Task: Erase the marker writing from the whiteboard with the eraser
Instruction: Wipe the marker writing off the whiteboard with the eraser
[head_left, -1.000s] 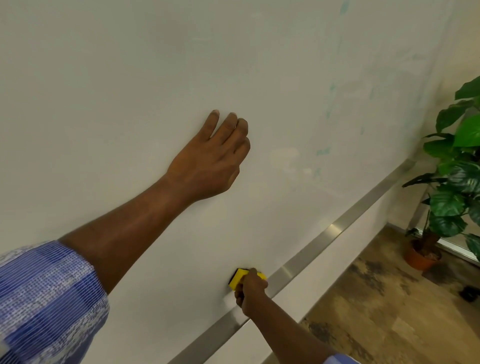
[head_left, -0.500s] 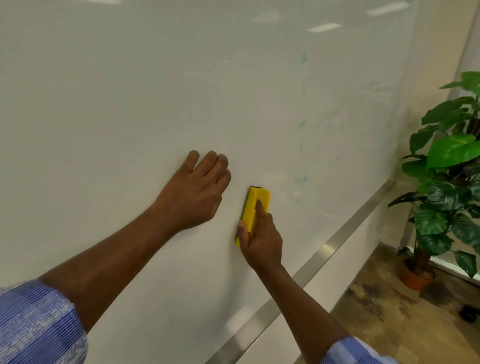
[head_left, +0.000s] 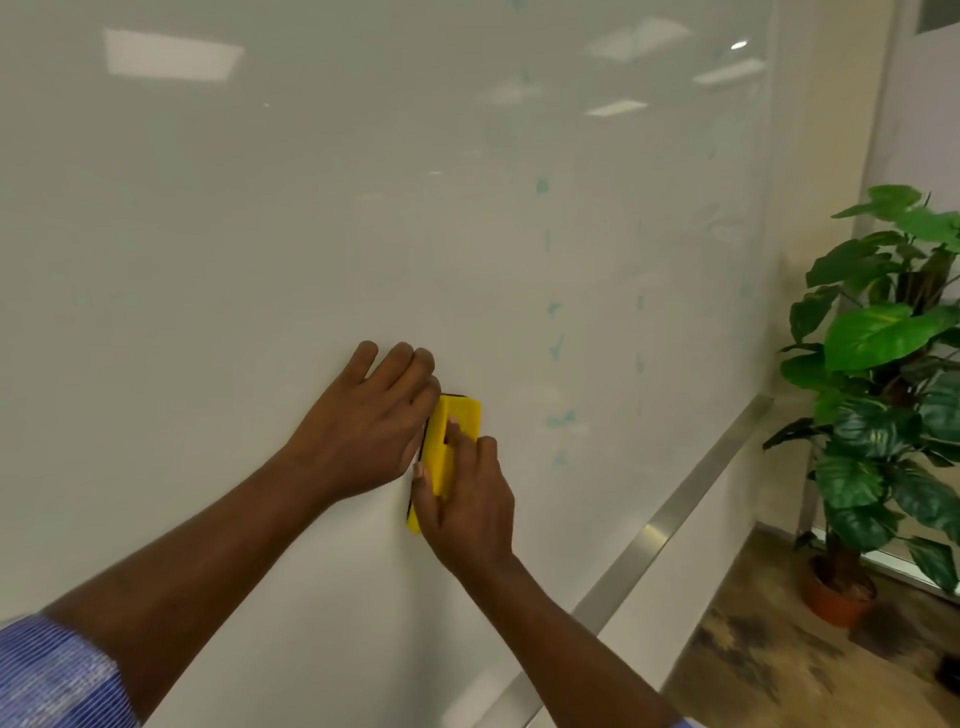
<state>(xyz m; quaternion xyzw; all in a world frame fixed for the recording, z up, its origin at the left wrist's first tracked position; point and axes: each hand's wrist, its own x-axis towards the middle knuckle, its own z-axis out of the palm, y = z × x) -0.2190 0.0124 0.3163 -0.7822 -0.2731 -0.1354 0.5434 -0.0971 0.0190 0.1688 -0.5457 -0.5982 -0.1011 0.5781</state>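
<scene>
A large whiteboard (head_left: 260, 234) fills most of the head view. Faint teal marker smudges (head_left: 560, 419) remain on it, right of my hands, in a loose vertical line. My right hand (head_left: 470, 501) grips a yellow eraser (head_left: 451, 431) and presses it flat against the board. My left hand (head_left: 366, 423) rests on the board just left of the eraser, fingers together, touching the eraser's edge. Both forearms reach up from the lower left and lower middle.
A metal tray rail (head_left: 670, 514) runs along the board's lower edge, slanting up to the right. A potted green plant (head_left: 883, 395) stands on the patterned floor at the right, close to the board's end.
My right hand lifted the eraser from near the tray rail up beside my left hand, and it now touches that hand. The camera tilted upward, so my hands sit lower in view.
</scene>
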